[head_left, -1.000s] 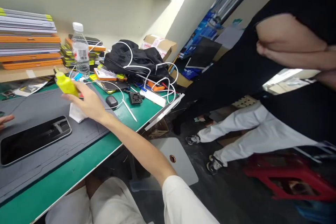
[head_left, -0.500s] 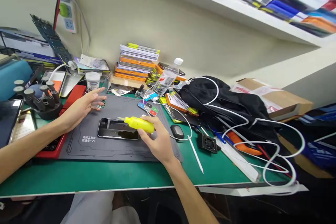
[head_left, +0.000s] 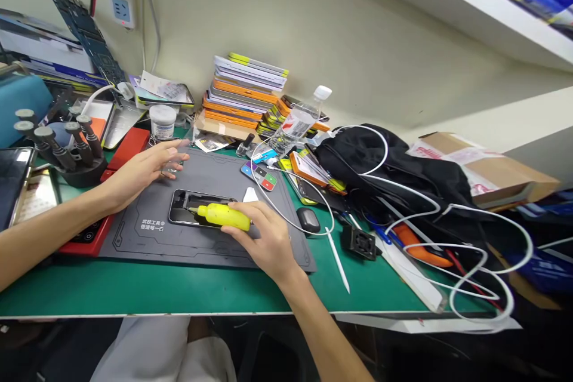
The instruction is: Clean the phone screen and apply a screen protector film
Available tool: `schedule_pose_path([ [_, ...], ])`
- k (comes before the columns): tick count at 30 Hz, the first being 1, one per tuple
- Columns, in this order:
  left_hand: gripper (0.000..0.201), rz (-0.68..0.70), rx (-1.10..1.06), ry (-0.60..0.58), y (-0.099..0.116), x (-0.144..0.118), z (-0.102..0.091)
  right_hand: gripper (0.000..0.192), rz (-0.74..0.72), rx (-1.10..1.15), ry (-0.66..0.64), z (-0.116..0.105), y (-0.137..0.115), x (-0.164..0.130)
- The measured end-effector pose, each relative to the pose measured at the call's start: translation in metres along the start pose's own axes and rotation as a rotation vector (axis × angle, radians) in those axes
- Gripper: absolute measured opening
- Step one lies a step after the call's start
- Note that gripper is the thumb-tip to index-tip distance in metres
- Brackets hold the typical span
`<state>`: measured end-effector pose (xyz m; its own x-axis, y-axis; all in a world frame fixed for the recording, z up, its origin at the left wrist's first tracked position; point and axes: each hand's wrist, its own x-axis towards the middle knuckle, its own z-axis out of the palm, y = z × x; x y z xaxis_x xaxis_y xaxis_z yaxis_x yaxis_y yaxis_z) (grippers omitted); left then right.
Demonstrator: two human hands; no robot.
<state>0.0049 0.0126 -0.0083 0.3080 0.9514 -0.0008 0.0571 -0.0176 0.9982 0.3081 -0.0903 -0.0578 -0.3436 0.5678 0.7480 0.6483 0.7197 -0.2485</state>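
Clutter crowds the green tabletop (head_left: 188,301) on every side of the grey work mat (head_left: 210,245): a black holder of screwdrivers (head_left: 58,146) and a red flat case (head_left: 119,158) to the left, a small white jar (head_left: 162,121) and a stack of orange and grey boxes (head_left: 246,92) at the back, a clear plastic water bottle (head_left: 299,120), a black bag (head_left: 394,173) looped with white cables (head_left: 483,262), and a white stylus (head_left: 338,259) to the right. On the mat lies an opened phone (head_left: 190,209), a flat dark rectangle with rounded corners, nothing blocking it but the bottle over it. The right hand (head_left: 264,242) has its grip closed around a soft yellow squeeze bottle (head_left: 224,216), held nearly level, long axis left to right, its thin nozzle pointing left over the phone. The left hand (head_left: 141,170) rests at the mat's far left corner, fingers loosely spread, gripping nothing I can make out.
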Motion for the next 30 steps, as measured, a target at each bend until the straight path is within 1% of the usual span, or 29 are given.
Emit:
schedule_pose_path([
  [3, 0.082, 0.005, 0.004, 0.002, 0.003, -0.001, 0.002, 0.030, -0.040, -0.053, 0.001, -0.002, -0.001, 0.000],
  [9, 0.079, -0.009, 0.020, -0.006, 0.004, -0.002, 0.002, 0.027, 0.013, -0.098, -0.026, -0.021, 0.004, -0.010],
  [12, 0.082, -0.017, 0.019, -0.004, 0.001, -0.001, 0.001, 0.026, 0.048, -0.106, -0.036, -0.033, 0.009, -0.020],
  [17, 0.084, -0.013, 0.028, 0.012, 0.000, 0.001, 0.001, 0.027, 0.106, -0.137, -0.013, -0.051, 0.019, -0.041],
  [22, 0.080, -0.030, 0.033, 0.012, 0.004, 0.001, 0.000, 0.028, 0.151, -0.122, 0.004, -0.059, 0.025, -0.058],
  [24, 0.079, -0.035, 0.021, 0.015, 0.004, 0.002, 0.000, 0.031, 0.168, -0.094, 0.034, -0.060, 0.025, -0.063],
  [27, 0.080, -0.031, -0.026, 0.028, 0.002, 0.004, 0.001, 0.034, 0.219, -0.070, 0.114, -0.058, 0.025, -0.069],
  [30, 0.080, -0.029, -0.070, 0.059, 0.000, 0.005, 0.001, 0.035, 0.353, -0.063, 0.174, -0.056, 0.027, -0.074],
])
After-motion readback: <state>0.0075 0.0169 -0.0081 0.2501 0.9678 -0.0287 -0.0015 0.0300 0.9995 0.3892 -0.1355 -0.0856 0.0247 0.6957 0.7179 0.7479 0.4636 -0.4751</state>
